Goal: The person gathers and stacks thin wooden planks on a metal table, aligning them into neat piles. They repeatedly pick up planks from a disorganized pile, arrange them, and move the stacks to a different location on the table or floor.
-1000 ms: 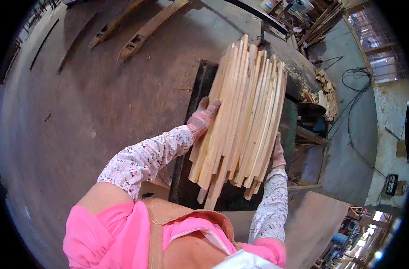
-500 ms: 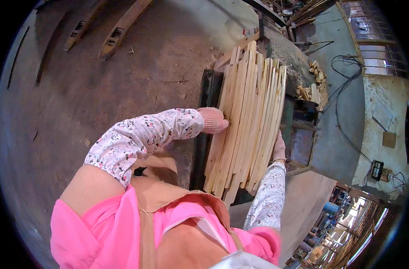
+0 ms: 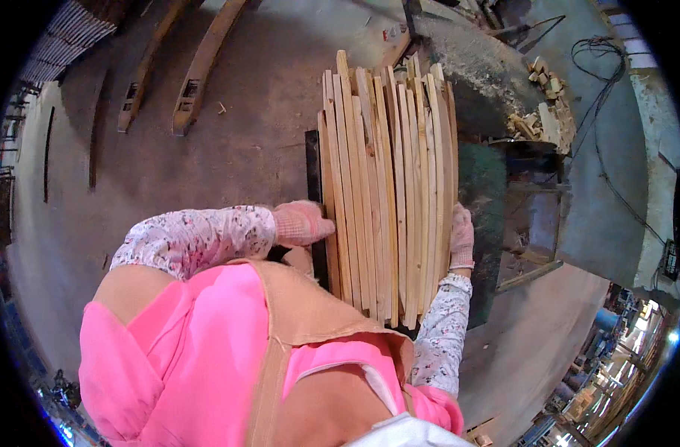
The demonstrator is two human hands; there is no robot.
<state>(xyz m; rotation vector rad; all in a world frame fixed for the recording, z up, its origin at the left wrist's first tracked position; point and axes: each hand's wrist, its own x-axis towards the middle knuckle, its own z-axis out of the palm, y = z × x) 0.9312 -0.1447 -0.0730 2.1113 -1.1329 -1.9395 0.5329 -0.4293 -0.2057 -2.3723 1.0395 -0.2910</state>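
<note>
Pressing a bundle of wooden slats (image 3: 388, 190), long axis pointing away, left hand (image 3: 301, 222) and right hand (image 3: 461, 237) flat against its sides

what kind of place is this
Most likely a woodworking shop: gloved hands square up a stack of thin wooden slats, offcut blocks lie heaped nearby, and long shaped timbers rest on the concrete floor.

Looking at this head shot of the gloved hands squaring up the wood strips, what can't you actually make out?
- Near ends of the wood strips: head view, hidden behind the person's pink top.
- Left hand fingertips: pressed against the bundle's edge, hidden by the glove.
- Right hand palm: hidden behind the strips.
- Surface under the bundle: covered by the strips.
- Scrap pile: too small.
</note>
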